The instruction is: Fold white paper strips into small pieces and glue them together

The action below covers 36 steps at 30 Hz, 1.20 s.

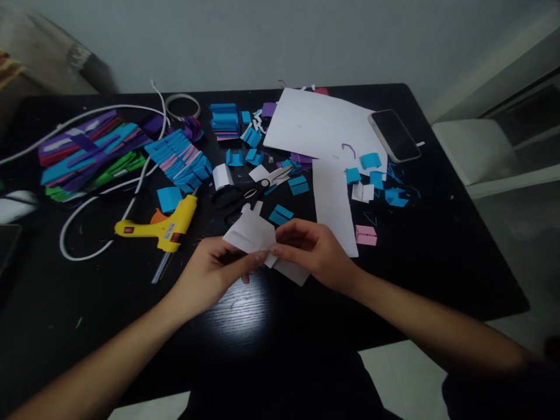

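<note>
A folded piece of white paper [251, 231] is held between both hands above the front middle of the black table. My left hand [219, 265] pinches its lower left part, thumb on top. From the other side my right hand [321, 254] grips the same paper, its thumb and fingers meeting near the left thumb; part of the sheet shows below that hand. Just beyond the paper lie black-handled scissors [258, 188] with their blades partly apart. A folded blue paper piece [280, 214] rests close to the right fingers.
A yellow glue gun [164, 227] lies left, near a looping white cable [65, 233]. Folded strip bundles [94, 149] and a stacked blue bundle [179, 160] sit behind it. White sheets [324, 122], a phone [394, 135] and a pink folded piece [366, 235] lie right.
</note>
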### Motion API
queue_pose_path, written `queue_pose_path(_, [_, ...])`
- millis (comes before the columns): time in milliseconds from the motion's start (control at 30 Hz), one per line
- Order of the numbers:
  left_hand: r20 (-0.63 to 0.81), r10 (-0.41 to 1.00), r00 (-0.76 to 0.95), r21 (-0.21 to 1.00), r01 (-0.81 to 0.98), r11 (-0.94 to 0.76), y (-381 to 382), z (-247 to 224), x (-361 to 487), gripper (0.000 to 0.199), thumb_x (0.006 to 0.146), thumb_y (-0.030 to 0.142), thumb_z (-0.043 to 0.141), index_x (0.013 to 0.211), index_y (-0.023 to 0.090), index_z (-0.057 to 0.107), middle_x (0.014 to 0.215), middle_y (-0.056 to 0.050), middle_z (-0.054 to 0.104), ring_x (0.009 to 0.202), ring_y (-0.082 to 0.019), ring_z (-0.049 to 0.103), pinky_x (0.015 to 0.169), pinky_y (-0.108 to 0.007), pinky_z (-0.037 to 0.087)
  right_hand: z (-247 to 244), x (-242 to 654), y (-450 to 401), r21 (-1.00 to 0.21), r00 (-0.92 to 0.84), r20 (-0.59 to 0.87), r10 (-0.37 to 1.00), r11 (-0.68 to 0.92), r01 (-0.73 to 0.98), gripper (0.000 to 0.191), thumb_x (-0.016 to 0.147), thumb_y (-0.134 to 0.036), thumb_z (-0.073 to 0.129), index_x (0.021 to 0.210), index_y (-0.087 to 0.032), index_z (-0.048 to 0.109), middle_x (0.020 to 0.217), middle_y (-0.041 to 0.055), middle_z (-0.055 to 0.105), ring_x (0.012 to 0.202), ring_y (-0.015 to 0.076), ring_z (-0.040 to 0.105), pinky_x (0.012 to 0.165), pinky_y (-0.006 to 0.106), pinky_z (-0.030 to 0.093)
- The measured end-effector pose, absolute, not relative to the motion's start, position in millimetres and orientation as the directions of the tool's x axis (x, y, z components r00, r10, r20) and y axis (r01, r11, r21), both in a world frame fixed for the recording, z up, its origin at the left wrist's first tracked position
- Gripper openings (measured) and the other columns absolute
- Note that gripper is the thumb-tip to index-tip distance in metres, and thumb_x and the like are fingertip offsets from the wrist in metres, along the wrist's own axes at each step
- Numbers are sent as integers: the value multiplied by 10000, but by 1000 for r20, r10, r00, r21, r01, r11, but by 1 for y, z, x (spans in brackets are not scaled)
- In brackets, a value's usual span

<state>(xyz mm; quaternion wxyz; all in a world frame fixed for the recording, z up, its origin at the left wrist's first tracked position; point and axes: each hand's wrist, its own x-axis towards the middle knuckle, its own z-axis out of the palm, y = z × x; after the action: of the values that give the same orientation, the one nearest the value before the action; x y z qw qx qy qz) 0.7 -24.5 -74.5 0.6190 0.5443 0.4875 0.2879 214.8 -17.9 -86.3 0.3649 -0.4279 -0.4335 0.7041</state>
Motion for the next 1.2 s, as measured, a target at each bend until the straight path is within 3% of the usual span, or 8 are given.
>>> queue_pose_path(267, [-199,936,289,979,107,175,-21,-69,-1,241,854,267,785,1059,176,694,764,14,737,627,-118,683,577,-190,567,-88,216,-18,-963,-375,-226,899,-264,-52,167,783,-283,860,882,-189,763,847,6,748,789,146,704,755,284,577])
queue_pose_path(500, [-200,912,357,980,79,184,-18,-72,-3,121,874,229,752,933,166,667,671,27,707,541,-104,664,507,-168,561,-85,216,-21,-976,-378,-209,902,-219,16,151,823,-227,791,960,-189,740,873,13,751,788,146,707,722,273,560])
queue_pose_path(933, [-223,894,389,975,73,212,-17,-71,-5,77,926,199,689,956,141,730,610,-1,734,531,-136,716,547,-200,602,-87,217,-19,-984,-360,-166,918,-181,-7,91,817,-200,772,892,-197,720,839,-7,717,756,133,665,689,264,531])
queue_pose_path(1067, [-202,895,397,979,91,181,-16,-70,-8,111,932,207,662,929,156,760,726,-30,774,584,-159,745,564,-233,625,-83,218,-16,-961,-425,-231,875,-273,-41,93,860,-254,763,931,-198,739,885,6,734,838,148,689,763,282,546])
queue_pose_path(1200, [-157,902,401,980,174,93,-17,-69,-10,144,910,192,651,899,179,794,781,-41,791,620,-166,745,600,-252,629,-83,219,-13,-894,-499,-393,773,-448,11,220,815,-358,836,926,-179,770,848,24,761,801,162,704,721,283,533])
